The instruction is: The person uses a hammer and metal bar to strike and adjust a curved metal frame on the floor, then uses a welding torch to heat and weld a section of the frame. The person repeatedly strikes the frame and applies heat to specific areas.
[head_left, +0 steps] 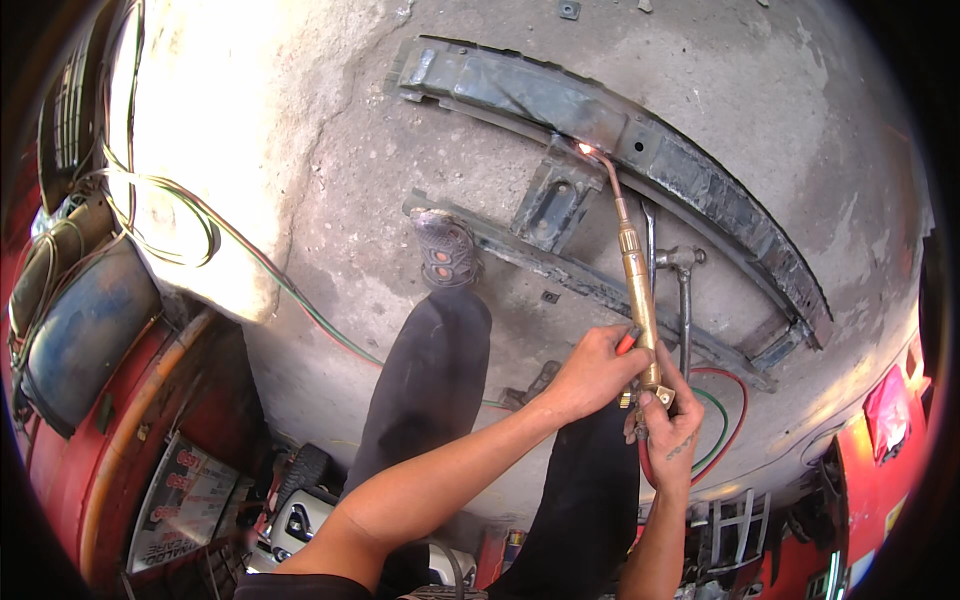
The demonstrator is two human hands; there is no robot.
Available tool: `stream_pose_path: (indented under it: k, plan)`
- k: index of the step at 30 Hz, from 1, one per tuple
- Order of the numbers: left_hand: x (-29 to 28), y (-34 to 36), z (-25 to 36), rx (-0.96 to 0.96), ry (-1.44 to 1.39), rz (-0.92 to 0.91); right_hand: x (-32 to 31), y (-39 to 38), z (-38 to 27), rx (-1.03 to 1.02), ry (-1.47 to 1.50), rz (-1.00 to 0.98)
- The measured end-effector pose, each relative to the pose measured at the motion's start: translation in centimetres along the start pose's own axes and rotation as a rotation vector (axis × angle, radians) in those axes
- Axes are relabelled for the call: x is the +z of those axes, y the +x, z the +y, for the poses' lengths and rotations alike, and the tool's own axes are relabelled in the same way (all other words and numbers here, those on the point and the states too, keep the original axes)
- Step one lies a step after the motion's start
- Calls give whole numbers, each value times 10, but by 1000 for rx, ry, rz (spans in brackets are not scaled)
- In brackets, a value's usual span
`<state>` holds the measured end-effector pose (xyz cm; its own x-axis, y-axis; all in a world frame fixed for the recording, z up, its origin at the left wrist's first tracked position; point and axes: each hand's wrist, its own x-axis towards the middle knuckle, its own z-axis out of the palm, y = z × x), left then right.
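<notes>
My right hand (668, 425) is wrapped round the valve end of a brass gas torch (637, 275). A small bright flame glows at its bent tip, close against the lower edge of a curved grey metal beam (540, 85), perhaps a car's bumper reinforcement. My left hand (597, 375) is closed beside the torch handle, and a small orange-red object (627, 343) sticks out of its fingers; its kind is mostly hidden. Below the beam, a metal bracket (555, 200) stands between it and a straight metal bar (540, 262).
A hammer (685, 285) and a thin metal rod (651, 235) lie right of the torch. Red and green hoses (745, 400) trail from its handle, and more hose (290, 285) crosses the floor at left. My shoe (443, 250) rests by the bar. Red vehicle parts (110, 400) stand at left.
</notes>
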<state>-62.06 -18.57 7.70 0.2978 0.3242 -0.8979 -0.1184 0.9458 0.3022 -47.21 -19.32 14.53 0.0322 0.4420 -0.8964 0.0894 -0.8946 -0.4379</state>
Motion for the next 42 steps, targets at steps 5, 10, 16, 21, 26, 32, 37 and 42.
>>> stream_pose_path:
  k: [5, 10, 16, 21, 26, 32, 37, 42]
  plan:
    - [0, 1, -2, 13, 6, 13, -1, 1, -1, -6, -10, -10]
    - [1, 0, -2, 28, 5, 7, -2, -1, 3, -12, 10, -1]
    - [0, 0, -2, 13, 4, 1, -2, -1, 1, -10, -2, -6]
    - [0, 1, -4, 15, 5, 14, -3, 1, 1, -18, 0, -18]
    - [1, 2, -6, 31, -2, 23, -2, 1, 0, -18, 19, -24]
    - [0, 1, -3, 25, -36, 26, 0, 2, 0, -38, 1, -28]
    - [0, 0, -1, 49, -77, 40, 4, 3, 0, -48, -3, -23]
    - [0, 0, -2, 39, -60, 42, 3, 2, 1, -29, -8, -16]
